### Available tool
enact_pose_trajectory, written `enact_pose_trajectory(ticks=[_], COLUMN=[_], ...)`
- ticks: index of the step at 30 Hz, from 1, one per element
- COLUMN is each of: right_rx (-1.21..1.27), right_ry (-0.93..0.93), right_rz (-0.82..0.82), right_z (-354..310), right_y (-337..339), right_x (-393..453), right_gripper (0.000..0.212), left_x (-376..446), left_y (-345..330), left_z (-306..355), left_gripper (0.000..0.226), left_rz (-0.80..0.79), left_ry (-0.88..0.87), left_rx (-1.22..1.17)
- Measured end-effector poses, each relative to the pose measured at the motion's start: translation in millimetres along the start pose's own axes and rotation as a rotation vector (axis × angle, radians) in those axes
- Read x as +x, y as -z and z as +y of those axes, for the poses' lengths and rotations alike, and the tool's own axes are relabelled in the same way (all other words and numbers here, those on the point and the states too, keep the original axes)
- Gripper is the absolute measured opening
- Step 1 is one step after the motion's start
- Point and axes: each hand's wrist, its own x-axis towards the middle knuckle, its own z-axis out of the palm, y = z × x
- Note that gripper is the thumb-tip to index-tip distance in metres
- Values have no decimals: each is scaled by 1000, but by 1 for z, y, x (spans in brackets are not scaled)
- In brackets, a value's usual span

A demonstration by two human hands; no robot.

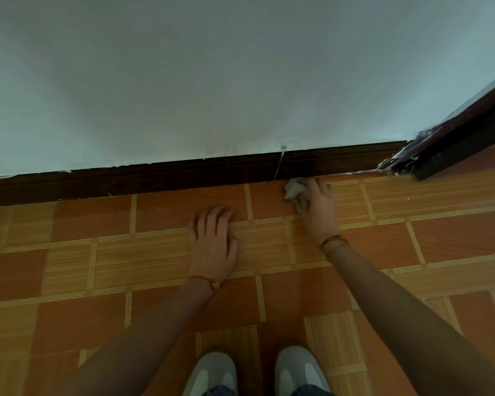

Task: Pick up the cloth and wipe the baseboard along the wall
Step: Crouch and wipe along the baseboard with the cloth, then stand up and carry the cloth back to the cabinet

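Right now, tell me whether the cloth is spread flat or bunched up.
Bunched up. The cloth shows as a crumpled white wad held by the right hand, at the foot of the dark baseboard.

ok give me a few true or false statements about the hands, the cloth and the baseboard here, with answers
1. The right hand holds the cloth. True.
2. The cloth is bright red. False: it is pale, whitish grey.
3. The left hand lies flat on the tiled floor and holds nothing. True.
4. The cloth is at the far left end of the baseboard. False: it is toward the right, just right of the joint in the baseboard and short of the door frame.
5. The baseboard is white like the wall. False: it is dark brown.
6. Both wrists wear a thin bracelet. True.
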Motion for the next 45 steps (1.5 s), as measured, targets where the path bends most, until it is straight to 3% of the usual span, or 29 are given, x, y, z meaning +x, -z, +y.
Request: enact_pose_trajectory(ticks=[9,12,15,20,25,36,40,45], right_rx=[-151,-117,-82,-36,52,193,281,345], right_ry=[-311,-466,-526,-290,-47,115,153,146], right_rz=[107,186,218,154,-13,-121,-192,-234], right_z=[91,97,85,51,11,-39,-81,-154], right_y=[45,47,41,23,7,10,57,167], right_x=[20,22,23,10,-8,-11,1,24], right_gripper=[42,51,44,32,29,31,34,33], left_x=[14,12,11,8,0,-12,9,33], left_y=[-20,-23,-24,-22,-15,30,93,220], left_z=[33,31,31,32,31,17,23,61], left_gripper=[52,51,50,49,47,44,41,41], left_rz=[-145,-165,-163,-143,-146,-170,-164,-96], left_ry=[-38,-47,-47,-46,-39,59,216,307], left_rx=[-18,-6,-5,-8,-4,44,40,-27])
